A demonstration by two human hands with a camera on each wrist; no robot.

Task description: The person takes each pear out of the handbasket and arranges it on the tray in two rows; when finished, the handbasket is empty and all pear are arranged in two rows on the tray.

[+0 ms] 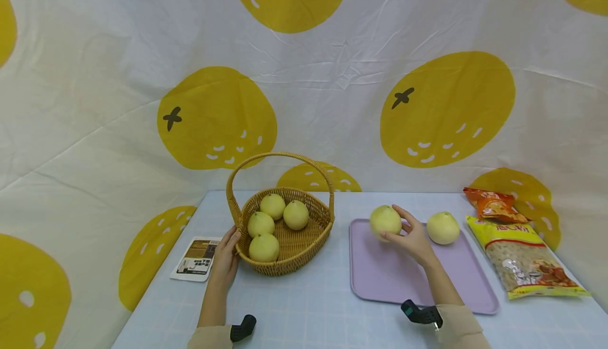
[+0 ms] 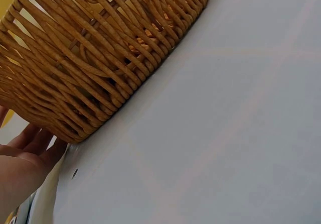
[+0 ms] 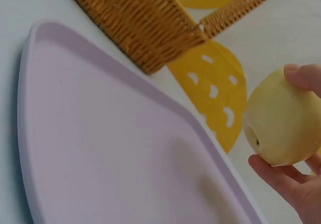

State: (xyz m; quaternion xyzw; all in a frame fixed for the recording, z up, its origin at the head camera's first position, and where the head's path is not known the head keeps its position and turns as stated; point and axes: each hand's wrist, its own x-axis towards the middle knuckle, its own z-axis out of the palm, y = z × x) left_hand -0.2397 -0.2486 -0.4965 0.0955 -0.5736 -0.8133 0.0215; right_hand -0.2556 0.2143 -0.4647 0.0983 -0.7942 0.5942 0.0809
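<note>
My right hand (image 1: 414,239) holds a round pale-yellow pear (image 1: 385,222) between thumb and fingers, raised over the lilac tray (image 1: 380,275). The right wrist view shows the held pear (image 3: 283,118) with its dimpled end toward the tray. Another pear (image 1: 443,228) sits at the tray's right side. A wicker basket (image 1: 304,262) with a tall arched handle stands to the left, several pears (image 1: 264,247) inside it. My left hand (image 1: 226,256) rests against the basket's left side, its extended fingers touching the weave low down in the left wrist view.
A printed white packet (image 1: 195,258) lies left of the basket, partly behind my left hand. To the tray's right are a yellow snack bag (image 1: 527,259) and a smaller orange bag (image 1: 494,205). A fruit-patterned cloth (image 1: 332,101) hangs behind the table.
</note>
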